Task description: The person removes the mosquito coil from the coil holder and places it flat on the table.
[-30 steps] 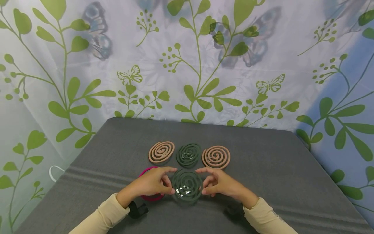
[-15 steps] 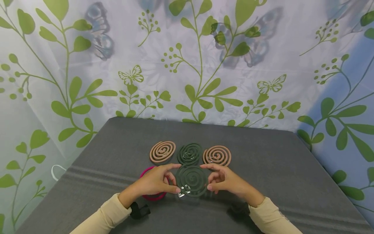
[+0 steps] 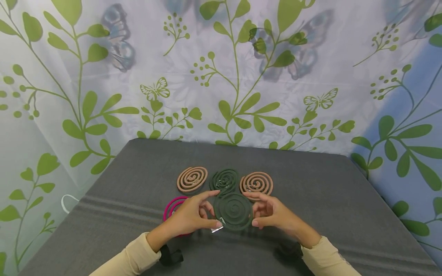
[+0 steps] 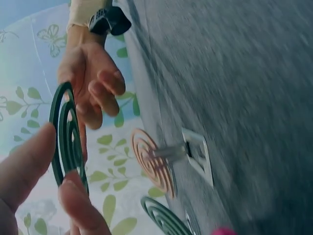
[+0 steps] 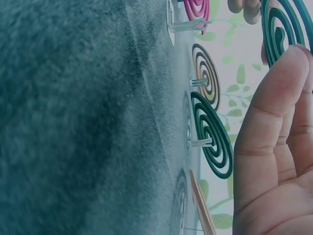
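A dark green spiral coil (image 3: 233, 211) is held up by its edges between the two hands. The left hand (image 3: 191, 214) grips its left side with thumb and fingers. On the opposite edge is the right hand (image 3: 276, 214), thumb low and index finger high. In the left wrist view the coil (image 4: 68, 137) appears nearly edge-on, with thumb and finger of the left hand (image 4: 27, 171) on it. A small metal stand (image 4: 208, 171) is on the cloth apart from the coil. The right wrist view shows the right hand's thumb (image 5: 281, 88) against the coil.
Behind the hands are a tan coil (image 3: 192, 179), another green coil (image 3: 223, 181) and a second tan coil (image 3: 256, 183). A pink coil (image 3: 168, 209) lies partly hidden behind the left hand. Grey cloth (image 3: 310, 184) covers the table before a leaf-patterned curtain (image 3: 186, 92).
Both hands and the green coil have moved right and slightly up in the head view, away from the metal stand. More of the pink coil's left side shows.
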`<control>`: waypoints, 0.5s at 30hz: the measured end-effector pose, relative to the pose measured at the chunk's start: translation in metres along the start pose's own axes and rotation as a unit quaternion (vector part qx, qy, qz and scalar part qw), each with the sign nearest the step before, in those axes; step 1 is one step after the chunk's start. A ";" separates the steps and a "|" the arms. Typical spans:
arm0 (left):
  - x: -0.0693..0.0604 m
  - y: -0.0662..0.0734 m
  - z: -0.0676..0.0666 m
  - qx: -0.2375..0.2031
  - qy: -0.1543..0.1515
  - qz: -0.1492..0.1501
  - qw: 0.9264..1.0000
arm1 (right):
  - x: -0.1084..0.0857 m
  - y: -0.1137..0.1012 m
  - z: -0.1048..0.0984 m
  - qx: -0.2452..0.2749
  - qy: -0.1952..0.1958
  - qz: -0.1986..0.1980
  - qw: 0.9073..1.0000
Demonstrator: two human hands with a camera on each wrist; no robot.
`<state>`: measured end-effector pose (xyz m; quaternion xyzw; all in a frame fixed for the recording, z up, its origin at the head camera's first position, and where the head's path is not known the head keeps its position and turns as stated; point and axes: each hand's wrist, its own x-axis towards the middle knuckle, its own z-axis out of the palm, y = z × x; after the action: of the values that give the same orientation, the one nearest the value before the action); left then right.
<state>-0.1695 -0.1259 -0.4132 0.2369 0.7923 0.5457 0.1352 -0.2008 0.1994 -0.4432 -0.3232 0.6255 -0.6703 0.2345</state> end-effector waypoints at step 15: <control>0.009 0.008 0.025 -0.007 0.056 0.037 0.998 | -0.011 -0.016 -0.008 -0.022 0.033 -0.016 0.999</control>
<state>-0.1636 -0.0987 -0.4146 0.2341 0.7853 0.5686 0.0717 -0.1976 0.2147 -0.4285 -0.3162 0.6418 -0.6706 0.1960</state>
